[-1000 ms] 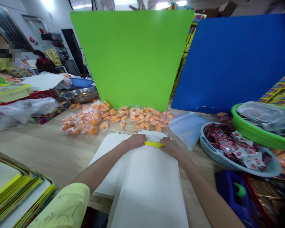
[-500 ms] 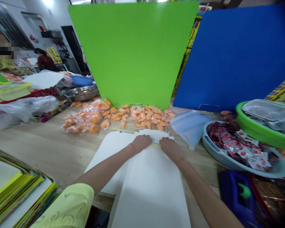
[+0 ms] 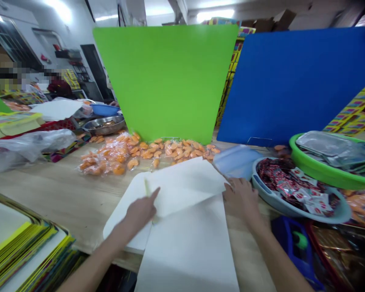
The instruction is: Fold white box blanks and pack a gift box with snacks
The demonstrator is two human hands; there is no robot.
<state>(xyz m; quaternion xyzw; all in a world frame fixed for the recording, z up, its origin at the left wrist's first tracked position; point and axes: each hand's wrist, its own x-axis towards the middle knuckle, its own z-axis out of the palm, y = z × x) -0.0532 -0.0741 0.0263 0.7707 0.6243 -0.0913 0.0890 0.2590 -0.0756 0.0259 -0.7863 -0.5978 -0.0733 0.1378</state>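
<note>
A white cardboard box blank lies before me, with its far panel bent along a crease and tilted. At the panel's left edge is my left hand, index finger stretched over the white surface and the other fingers curled at the edge. My right hand has its fingertips closed on the panel's right corner. Under the left side of the blank another white cardboard piece rests on the table. The undersides of the fingers are hidden.
Wrapped orange pieces spread behind the cardboard, before a green board and a blue board. At right stand a basin of red sachets and a green tub. Stacked yellow-edged cardboard lies left.
My hands have moved apart from the blank's far tabbed end and come nearer, one to each side. The far panel is now bent and raised. The view has tilted up slightly.
</note>
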